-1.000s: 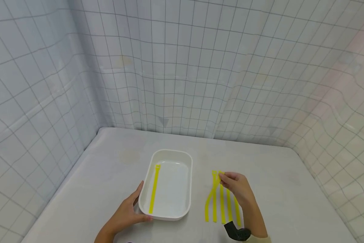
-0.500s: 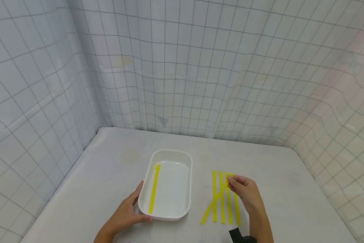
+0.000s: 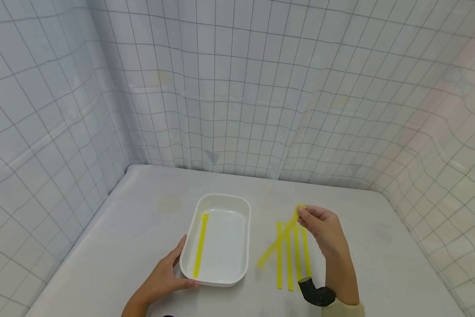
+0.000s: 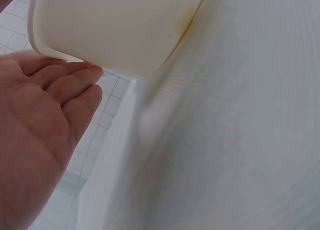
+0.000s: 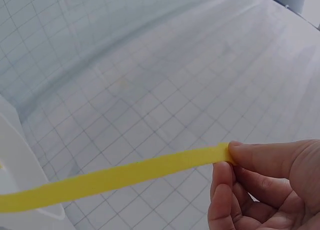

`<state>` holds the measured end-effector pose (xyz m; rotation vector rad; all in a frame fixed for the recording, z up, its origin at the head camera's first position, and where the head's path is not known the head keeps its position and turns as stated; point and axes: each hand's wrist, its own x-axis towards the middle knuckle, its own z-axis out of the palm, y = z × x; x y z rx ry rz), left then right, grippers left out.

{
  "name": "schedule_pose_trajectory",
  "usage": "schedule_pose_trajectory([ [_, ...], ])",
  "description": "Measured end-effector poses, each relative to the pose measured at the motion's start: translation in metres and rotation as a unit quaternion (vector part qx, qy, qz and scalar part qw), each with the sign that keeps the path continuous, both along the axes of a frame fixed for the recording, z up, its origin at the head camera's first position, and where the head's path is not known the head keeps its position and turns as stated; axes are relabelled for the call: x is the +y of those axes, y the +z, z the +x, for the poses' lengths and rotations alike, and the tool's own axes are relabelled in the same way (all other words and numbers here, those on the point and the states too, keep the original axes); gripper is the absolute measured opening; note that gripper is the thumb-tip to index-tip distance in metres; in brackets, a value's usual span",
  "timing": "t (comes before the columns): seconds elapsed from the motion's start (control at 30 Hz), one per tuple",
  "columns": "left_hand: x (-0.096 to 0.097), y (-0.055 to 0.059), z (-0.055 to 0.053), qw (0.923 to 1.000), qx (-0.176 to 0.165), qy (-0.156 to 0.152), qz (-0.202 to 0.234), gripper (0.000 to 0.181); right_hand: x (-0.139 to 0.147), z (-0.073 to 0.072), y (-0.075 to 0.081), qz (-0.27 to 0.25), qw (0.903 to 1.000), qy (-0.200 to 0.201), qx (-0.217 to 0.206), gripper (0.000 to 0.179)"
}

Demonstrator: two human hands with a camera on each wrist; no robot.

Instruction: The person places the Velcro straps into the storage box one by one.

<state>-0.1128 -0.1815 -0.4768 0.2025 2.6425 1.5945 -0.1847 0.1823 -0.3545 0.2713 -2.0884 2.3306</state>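
My right hand point(image 3: 325, 229) pinches a yellow strap point(image 3: 277, 245) by its wider end between thumb and fingers. The strap slants down to the left, its free end blurred. Below it, several similar yellow straps point(image 3: 279, 268) lie side by side on the table. A white tray point(image 3: 226, 251) stands left of them, with one slotted-head yellow strap point(image 3: 201, 246) lengthwise along its left side. My left hand point(image 3: 164, 275) rests at the tray's near left corner, thumb along the near side. In the left wrist view, its extended fingers point(image 4: 75, 82) touch the tray wall under the rim.
The table point(image 3: 352, 246) is covered in white cloth. White curtains with a grid pattern point(image 3: 237, 97) hang behind it and on both sides. A black bent mount point(image 3: 317, 293) sits on my right wrist.
My right hand has drawn one yellow strap away from the row, rightward at first, then upward, with its tail swinging left. My left hand and the tray have stayed put.
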Motion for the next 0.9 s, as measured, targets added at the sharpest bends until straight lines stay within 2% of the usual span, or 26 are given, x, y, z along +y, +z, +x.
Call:
schedule_pose_trajectory([
  [0.17, 0.0, 0.0, -0.001, 1.0, 0.002, -0.004, 0.0, 0.118, -0.01, -0.008, 0.012, -0.009, 0.9997, 0.019, 0.014, 0.012],
  [0.37, -0.001, 0.0, -0.002, 0.9999, 0.006, -0.005, 0.007, 0.118, -0.026, -0.016, 0.016, -0.013, 0.9988, 0.045, 0.014, 0.012],
  [0.6, -0.001, 0.0, -0.001, 1.0, 0.003, -0.001, 0.007, 0.118, -0.053, -0.026, 0.011, 0.005, 0.9983, 0.059, -0.002, 0.005],
  [0.73, -0.001, -0.001, -0.001, 1.0, -0.003, 0.0, 0.008, 0.118, -0.069, -0.026, 0.007, 0.025, 0.9981, 0.054, -0.016, 0.011],
  [0.9, 0.0, 0.001, -0.001, 0.9999, -0.01, 0.005, 0.0, 0.118, -0.085, -0.027, 0.0, 0.036, 0.9961, 0.078, -0.022, 0.02],
])
